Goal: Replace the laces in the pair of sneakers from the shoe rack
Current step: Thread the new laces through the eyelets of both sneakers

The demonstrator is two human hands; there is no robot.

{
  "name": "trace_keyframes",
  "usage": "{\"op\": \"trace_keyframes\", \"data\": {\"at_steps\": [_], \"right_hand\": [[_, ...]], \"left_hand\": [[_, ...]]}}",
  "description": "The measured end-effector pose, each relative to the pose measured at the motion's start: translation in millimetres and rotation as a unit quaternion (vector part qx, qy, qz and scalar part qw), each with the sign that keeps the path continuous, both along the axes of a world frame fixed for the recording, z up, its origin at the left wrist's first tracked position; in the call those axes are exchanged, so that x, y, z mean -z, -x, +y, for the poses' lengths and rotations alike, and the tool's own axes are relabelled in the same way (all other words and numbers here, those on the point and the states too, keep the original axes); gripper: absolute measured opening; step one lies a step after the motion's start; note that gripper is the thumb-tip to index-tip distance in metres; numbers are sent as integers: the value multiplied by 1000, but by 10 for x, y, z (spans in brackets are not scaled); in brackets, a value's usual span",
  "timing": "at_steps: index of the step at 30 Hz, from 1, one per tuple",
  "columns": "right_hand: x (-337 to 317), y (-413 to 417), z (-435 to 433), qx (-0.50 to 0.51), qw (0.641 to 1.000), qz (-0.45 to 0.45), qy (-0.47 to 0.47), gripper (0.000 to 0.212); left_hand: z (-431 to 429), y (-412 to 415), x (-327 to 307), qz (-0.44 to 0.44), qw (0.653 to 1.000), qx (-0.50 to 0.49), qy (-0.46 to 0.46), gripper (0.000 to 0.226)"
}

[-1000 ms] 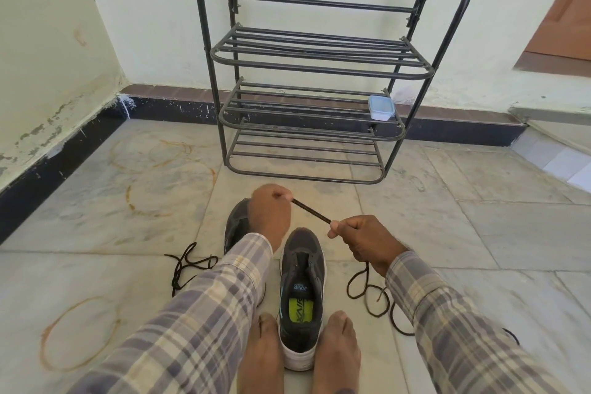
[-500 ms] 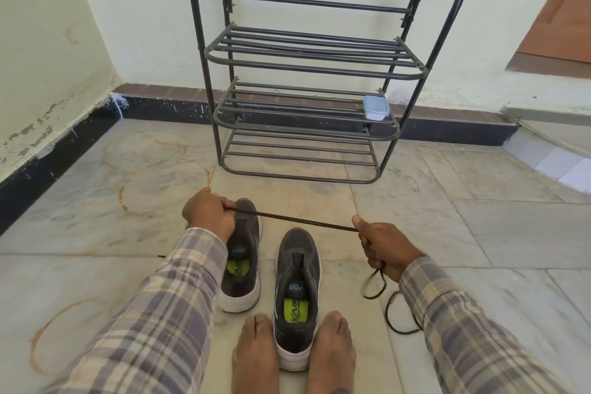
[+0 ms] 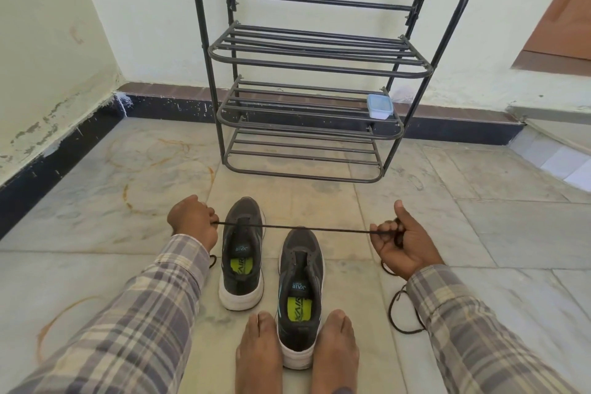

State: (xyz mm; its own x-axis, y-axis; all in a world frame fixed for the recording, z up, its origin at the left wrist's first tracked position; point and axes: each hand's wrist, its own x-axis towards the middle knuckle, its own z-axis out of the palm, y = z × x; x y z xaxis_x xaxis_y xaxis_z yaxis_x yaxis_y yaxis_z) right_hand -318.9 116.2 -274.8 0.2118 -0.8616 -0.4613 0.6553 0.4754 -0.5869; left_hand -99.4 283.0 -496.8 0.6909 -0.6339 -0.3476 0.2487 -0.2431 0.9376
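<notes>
As the left hand [image 3: 192, 221] and right hand [image 3: 404, 240] grip it, the lace [image 3: 303, 228] stretches taut.

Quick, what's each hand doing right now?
Left hand: pinching one end of the black lace.
Right hand: fingers curled round the same lace, farther along.

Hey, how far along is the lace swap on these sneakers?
Done: the left sneaker and right sneaker stand on the floor, off the shoe rack, with no lace showing in either. In hand: the left hand and right hand hold a dark lace stretched taut above them. Left: threading both shoes.
</notes>
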Motion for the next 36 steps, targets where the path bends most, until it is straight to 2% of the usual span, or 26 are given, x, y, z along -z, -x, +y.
{"op": "trace_keyframes", "data": {"at_steps": [1,2,3,4,5,6,8,13,20,22,23,24,25,26,27,28,29,30,32,33,34,35,36], "right_hand": [[-21,-12,4,0,1000,-1,5,46],[-33,-10,-5,-4,1000,-5,12,45],[-35,2,-14,-13,1000,-8,19,43],[-31,11,-24,-28,999,-6,25,38],[-20,21,-35,-43,999,-2,28,33],[1,33,-46,-54,998,4,29,29],[47,51,-55,-59,998,20,25,24],[98,40,-48,-57,996,65,26,16],[156,64,-88,-36,995,89,26,17],[183,76,-103,-34,991,129,29,14],[208,83,-105,-34,983,176,29,12],[222,107,-120,-34,968,246,28,11],[240,130,-119,-47,935,350,37,11],[261,153,-125,-90,865,490,58,14],[284,186,-110,-159,765,618,82,16],[308,196,-80,-224,661,709,102,15],[346,176,-38,-253,608,746,97,17],[385,155,-20,-264,582,763,94,26],[389,38,26,-208,610,749,153,38],[379,-51,29,-177,671,695,190,35],[301,-170,54,-172,755,601,199,29],[224,-292,95,-191,841,472,183,26],[159,-369,123,-217,896,358,149,29]], "left_hand": [[-31,-27,-658,-12,999,4,35,28],[-184,-250,-1089,24,993,-9,112,31],[-350,-481,-1515,174,967,-5,188,34],[-547,-700,-1777,253,933,-30,254,38],[-674,-721,-1951,162,957,-131,204,40],[-738,-869,-2045,170,959,-177,139,39],[-805,-941,-2215,139,978,-137,79,35],[-719,-912,-2089,136,979,-130,76,35],[-727,-920,-2075,125,982,-125,64,36],[-733,-892,-2080,107,986,-111,62,33],[-733,-847,-2078,89,991,-88,56,30],[-749,-774,-2069,69,995,-56,53,27],[-755,-686,-2066,47,997,-17,53,24],[-773,-591,-2057,31,998,22,58,21],[-787,-482,-2053,18,996,60,57,21],[-804,-369,-2045,0,994,95,50,21],[-815,-246,-2050,-20,990,131,40,21],[-835,-120,-2046,-30,985,164,36,21],[-889,149,-2036,-9,975,216,50,21],[-927,273,-2032,5,971,231,59,21],[-963,381,-2033,8,969,237,66,22],[-997,472,-2036,1,969,237,68,21],[-1041,548,-2015,-2,970,232,67,19]]}}
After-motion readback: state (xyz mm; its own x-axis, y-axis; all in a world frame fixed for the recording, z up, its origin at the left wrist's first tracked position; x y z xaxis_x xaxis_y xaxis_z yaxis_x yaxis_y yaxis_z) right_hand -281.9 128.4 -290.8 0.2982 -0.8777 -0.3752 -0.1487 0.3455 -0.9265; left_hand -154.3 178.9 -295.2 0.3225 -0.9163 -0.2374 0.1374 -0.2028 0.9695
